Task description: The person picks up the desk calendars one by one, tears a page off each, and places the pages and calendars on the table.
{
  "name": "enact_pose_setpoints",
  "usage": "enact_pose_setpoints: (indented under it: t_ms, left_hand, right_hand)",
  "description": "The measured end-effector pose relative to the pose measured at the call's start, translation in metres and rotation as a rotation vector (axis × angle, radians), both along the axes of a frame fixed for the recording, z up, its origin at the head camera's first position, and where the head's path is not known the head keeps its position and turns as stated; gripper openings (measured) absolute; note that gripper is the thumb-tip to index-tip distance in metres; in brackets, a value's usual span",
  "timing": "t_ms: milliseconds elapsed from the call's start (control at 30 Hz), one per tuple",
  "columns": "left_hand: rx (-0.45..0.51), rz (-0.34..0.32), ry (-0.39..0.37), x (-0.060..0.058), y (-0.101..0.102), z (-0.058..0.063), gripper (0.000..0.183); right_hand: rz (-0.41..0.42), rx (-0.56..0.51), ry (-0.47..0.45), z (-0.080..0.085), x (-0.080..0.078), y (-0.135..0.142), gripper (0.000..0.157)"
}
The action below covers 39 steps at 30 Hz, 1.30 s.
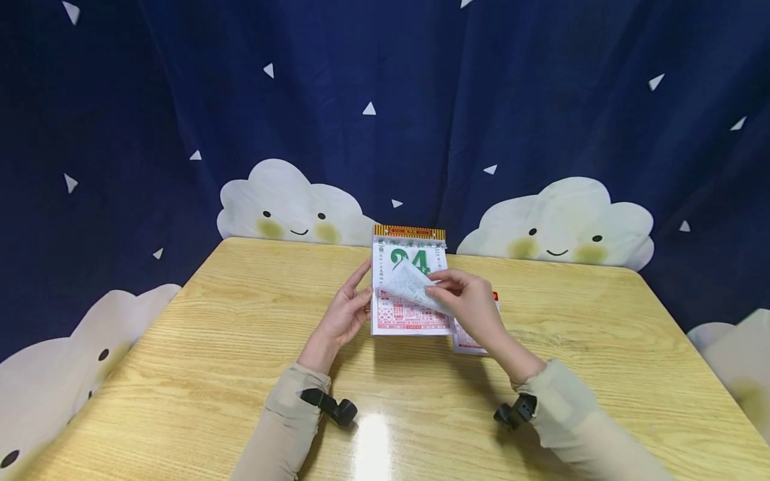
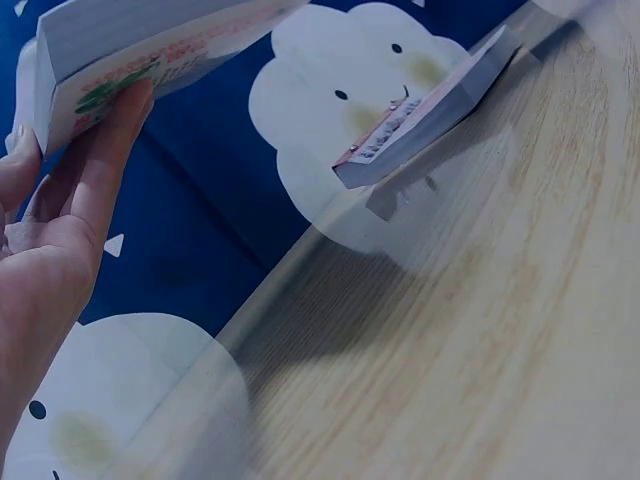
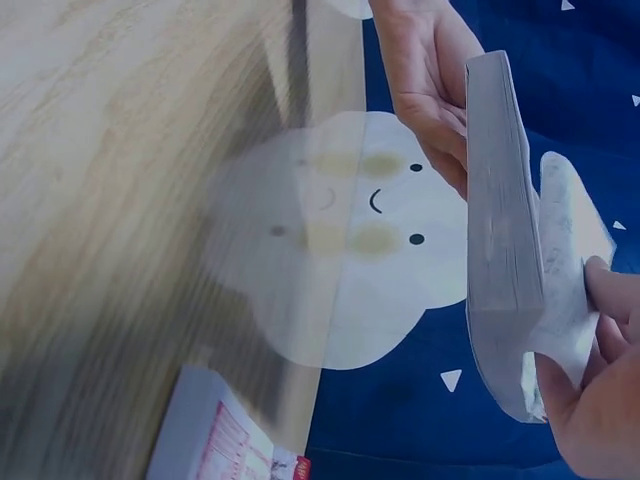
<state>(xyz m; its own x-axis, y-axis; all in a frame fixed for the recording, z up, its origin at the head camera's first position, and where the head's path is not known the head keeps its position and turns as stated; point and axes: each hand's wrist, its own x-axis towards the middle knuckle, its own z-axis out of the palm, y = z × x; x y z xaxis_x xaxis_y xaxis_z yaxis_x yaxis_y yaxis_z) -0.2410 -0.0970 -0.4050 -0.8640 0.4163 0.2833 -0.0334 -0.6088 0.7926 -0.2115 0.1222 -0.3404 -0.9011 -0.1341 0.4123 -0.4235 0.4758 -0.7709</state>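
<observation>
A thick tear-off calendar (image 1: 397, 319) with a gold-and-red striped header and a green 24 is held up over the table. My left hand (image 1: 344, 314) grips it by its left side, thumb at the front edge and fingers behind. Between thumb and fingers, my right hand (image 1: 472, 304) pinches a loose thin page (image 1: 409, 284), which curls across the front. In the right wrist view, that page (image 3: 565, 270) bends away from the thick block of sheets (image 3: 500, 200). From the left wrist, the block's underside shows above my left hand (image 2: 60, 240).
A second thick calendar block (image 1: 469, 339) lies on the wooden table (image 1: 240, 347), behind and below my right hand. Past the table's far edge hangs a dark blue curtain (image 1: 337, 140) with smiling clouds. Each wrist carries a black strapped camera (image 1: 343, 411).
</observation>
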Motion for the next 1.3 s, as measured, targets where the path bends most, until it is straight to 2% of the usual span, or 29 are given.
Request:
enact_pose_setpoints:
  t_ms: [167,467,700,867,1000,1200,1300]
  left_hand:
    - [-0.016,0.004,-0.001,0.0,0.0,0.0,0.052]
    - [-0.066,0.006,0.065,0.001,0.0,0.002,0.053]
    - [-0.106,0.077,0.08,0.005,0.0,0.006,0.054]
    - [-0.116,0.123,0.041,0.003,-0.001,0.005,0.053]
    - [-0.103,0.147,0.0,0.0,-0.001,0.001,0.051]
    - [-0.106,0.202,-0.013,-0.002,0.0,-0.002,0.051]
    - [-0.112,0.224,-0.009,-0.002,0.001,-0.001,0.051]
  right_hand:
    - [-0.032,0.013,0.028,0.005,-0.003,0.004,0.024]
    - [-0.078,-0.039,0.05,0.014,-0.009,0.012,0.017]
    - [-0.108,-0.077,0.072,0.031,-0.007,0.016,0.013]
    - [-0.124,-0.097,0.091,0.047,0.001,0.016,0.013]
    - [-0.138,-0.11,0.08,0.049,-0.002,0.019,0.014]
    - [-0.171,-0.125,0.03,0.032,-0.025,0.032,0.019]
    - [-0.189,-0.144,-0.008,0.038,-0.024,0.031,0.02]
